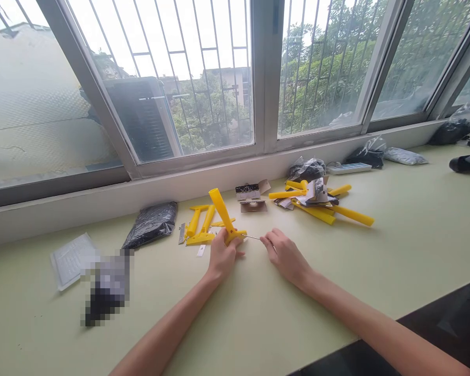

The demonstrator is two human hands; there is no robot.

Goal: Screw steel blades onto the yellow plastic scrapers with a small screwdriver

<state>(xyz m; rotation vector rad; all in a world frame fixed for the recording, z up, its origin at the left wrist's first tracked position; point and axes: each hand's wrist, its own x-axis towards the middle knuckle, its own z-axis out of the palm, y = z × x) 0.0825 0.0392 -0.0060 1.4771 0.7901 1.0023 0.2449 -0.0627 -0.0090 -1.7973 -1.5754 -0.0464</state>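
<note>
Slim, bare forearms [171, 319] taper to narrow wrists [308, 280]. The left hand [222, 257] and right hand [285, 256] are bare too.

- The left hand [223, 256] is holding a handled tool [221, 210] above the desk [258, 324]; a driver [253, 237] is reaching it from the right hand [284, 256].
- Loose parts [200, 238] are lying just left of the tool.
- Packaging pieces [247, 192] are sitting behind, between those parts and a heap of handles [315, 211] at right.
- Farther left, a bag [152, 224] is lying beneath the window [266, 78], a flat packet [74, 261] resting beyond it, nearer the desk's front.
</note>
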